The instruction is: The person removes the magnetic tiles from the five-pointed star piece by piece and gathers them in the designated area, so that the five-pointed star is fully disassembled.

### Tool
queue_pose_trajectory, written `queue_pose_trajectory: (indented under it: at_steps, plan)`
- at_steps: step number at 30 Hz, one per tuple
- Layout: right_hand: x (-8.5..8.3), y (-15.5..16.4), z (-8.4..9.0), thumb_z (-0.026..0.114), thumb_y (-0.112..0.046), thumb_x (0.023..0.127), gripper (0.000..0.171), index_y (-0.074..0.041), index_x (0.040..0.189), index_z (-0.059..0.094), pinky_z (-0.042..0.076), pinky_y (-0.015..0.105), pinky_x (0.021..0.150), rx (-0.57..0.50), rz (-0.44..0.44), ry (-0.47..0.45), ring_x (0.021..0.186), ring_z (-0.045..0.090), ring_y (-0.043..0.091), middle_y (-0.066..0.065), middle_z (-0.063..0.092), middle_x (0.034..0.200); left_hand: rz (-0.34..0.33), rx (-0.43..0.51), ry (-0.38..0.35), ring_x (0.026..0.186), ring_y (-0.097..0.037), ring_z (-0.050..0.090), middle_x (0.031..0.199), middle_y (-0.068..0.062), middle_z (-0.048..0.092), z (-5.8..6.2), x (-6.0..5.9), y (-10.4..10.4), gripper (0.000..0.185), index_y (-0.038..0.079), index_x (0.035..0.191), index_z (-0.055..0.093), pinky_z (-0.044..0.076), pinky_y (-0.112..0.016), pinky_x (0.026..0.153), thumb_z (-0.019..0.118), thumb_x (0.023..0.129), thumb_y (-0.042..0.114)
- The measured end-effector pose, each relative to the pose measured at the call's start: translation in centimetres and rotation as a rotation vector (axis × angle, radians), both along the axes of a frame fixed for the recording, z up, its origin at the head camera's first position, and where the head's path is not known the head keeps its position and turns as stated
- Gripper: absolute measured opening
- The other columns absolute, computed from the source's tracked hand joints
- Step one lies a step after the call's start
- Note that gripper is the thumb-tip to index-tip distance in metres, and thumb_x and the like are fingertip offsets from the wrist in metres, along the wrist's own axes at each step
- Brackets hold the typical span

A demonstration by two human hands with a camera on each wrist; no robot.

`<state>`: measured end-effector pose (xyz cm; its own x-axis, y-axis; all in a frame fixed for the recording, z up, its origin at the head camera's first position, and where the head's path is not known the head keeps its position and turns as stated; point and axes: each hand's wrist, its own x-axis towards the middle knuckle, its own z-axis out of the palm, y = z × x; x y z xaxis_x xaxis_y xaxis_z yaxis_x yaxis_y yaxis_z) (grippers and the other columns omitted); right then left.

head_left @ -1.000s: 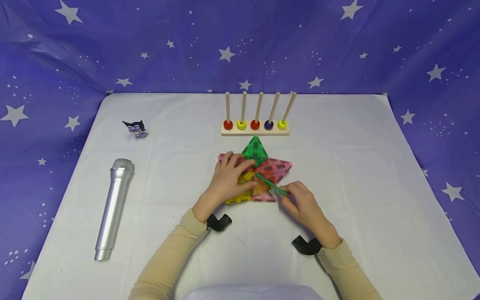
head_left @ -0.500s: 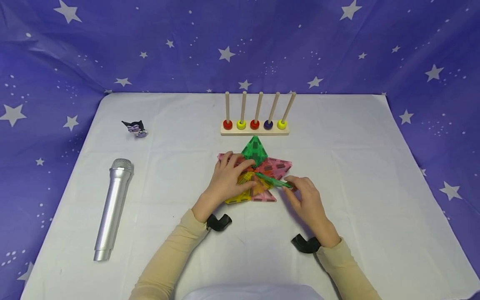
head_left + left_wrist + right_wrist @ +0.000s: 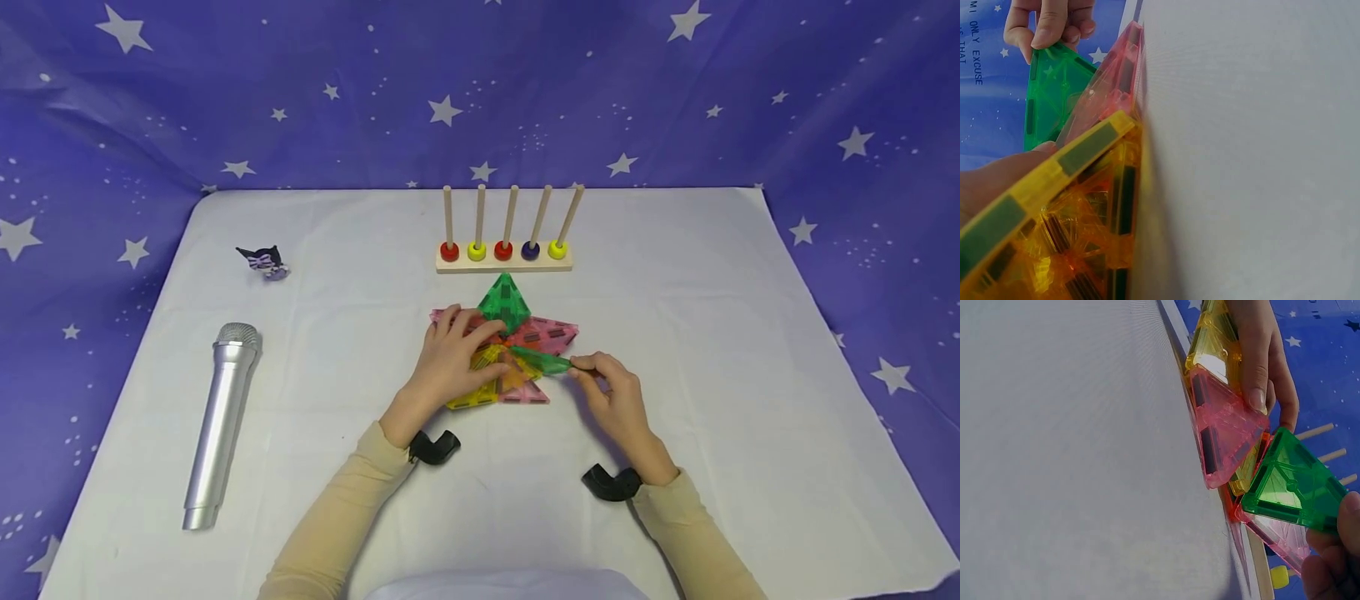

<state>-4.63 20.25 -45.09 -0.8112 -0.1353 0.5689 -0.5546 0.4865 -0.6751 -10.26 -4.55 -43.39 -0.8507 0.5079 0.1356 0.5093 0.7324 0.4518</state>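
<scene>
A flat star of translucent triangle tiles [image 3: 517, 350] lies mid-table: green at the top, pink, red, orange and yellow [image 3: 1079, 206] around. My left hand [image 3: 450, 354] rests on its left side with fingers spread over the tiles. My right hand [image 3: 600, 379] pinches the outer corner of a loose green triangle tile [image 3: 542, 361] [image 3: 1291, 484] [image 3: 1054, 94], holding it tilted above the star's right part, its inner tip near the centre. A pink tile [image 3: 1225, 428] lies at the star's near edge.
A wooden peg rack [image 3: 504, 250] with coloured rings stands just behind the star. A silver microphone [image 3: 219, 421] lies at the left, a small dark figure [image 3: 262, 260] beyond it. White cloth [image 3: 712, 333] covers the table, with a starry blue backdrop behind.
My right hand has swung the green tile's outer end away from me and to the right, raising it over the star. The left hand stayed in place.
</scene>
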Motion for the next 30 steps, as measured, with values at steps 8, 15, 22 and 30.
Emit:
queue_pose_trajectory:
  at_steps: [8, 15, 22, 30]
  plan:
    - [0.0, -0.5, 1.2, 0.065, 0.023, 0.066, 0.024, 0.007, 0.084, 0.061, 0.044, 0.013, 0.068, -0.019, -0.015, -0.041, 0.069, 0.06, 0.027, 0.017, 0.063, 0.077, 0.0, 0.007, 0.002, 0.126, -0.035, 0.022, 0.129, -0.007, 0.039, -0.1, -0.1, -0.1, 0.055, 0.029, 0.127, 0.05, 0.025, -0.058, 0.093, 0.06, 0.08, 0.053]
    - [0.6, -1.1, 2.8, 0.062, 0.02, 0.072, 0.016, 0.01, 0.084, 0.059, 0.044, 0.013, 0.065, -0.048, -0.045, -0.092, 0.066, 0.059, 0.02, 0.021, 0.062, 0.075, -0.009, -0.011, 0.015, 0.125, -0.034, 0.022, 0.128, -0.007, 0.039, -0.1, -0.1, -0.1, 0.054, 0.028, 0.126, 0.051, 0.026, -0.055, 0.093, 0.059, 0.08, 0.054]
    - [0.9, -1.0, 2.6, 0.059, 0.018, 0.076, 0.013, 0.011, 0.087, 0.058, 0.043, 0.013, 0.062, -0.088, -0.024, -0.145, 0.064, 0.056, 0.017, 0.02, 0.06, 0.073, -0.01, -0.005, 0.009, 0.126, -0.033, 0.022, 0.128, -0.007, 0.04, -0.1, 0.0, 0.0, 0.053, 0.029, 0.126, 0.051, 0.025, -0.055, 0.093, 0.059, 0.08, 0.055]
    - [0.4, 0.1, 1.4, 0.051, 0.019, 0.082, 0.014, 0.016, 0.095, 0.053, 0.045, 0.021, 0.056, -0.32, 0.078, -0.314, 0.061, 0.055, 0.023, 0.026, 0.056, 0.071, -0.009, 0.0, 0.019, 0.125, -0.034, 0.023, 0.128, -0.007, 0.04, -0.2, 0.0, 0.0, 0.053, 0.028, 0.126, 0.051, 0.026, -0.055, 0.093, 0.059, 0.08, 0.054]
